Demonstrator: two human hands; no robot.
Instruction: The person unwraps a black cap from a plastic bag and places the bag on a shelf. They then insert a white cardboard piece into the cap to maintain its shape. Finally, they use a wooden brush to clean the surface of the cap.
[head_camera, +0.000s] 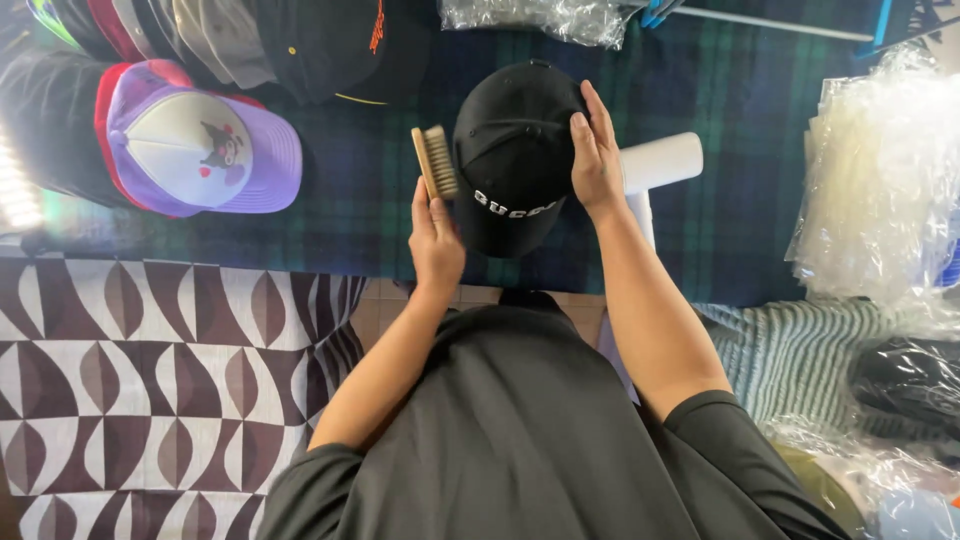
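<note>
I see a dark green plaid cloth tabletop (330, 190); my left hand (436, 238) grips a wooden bristle brush (434, 162), right hand (596, 155) spread on a black cotton cap (512, 150)

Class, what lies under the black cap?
Under the black fabric baseball cap, a white cylindrical stand pokes out rightward over dark green plaid cloth; its part beneath the cap is hidden.

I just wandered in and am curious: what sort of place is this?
Probably a cap stall or packing table: a row of caps lines the plaid cloth, clear plastic bags are stacked alongside, and a black cap meets a brush.
</note>
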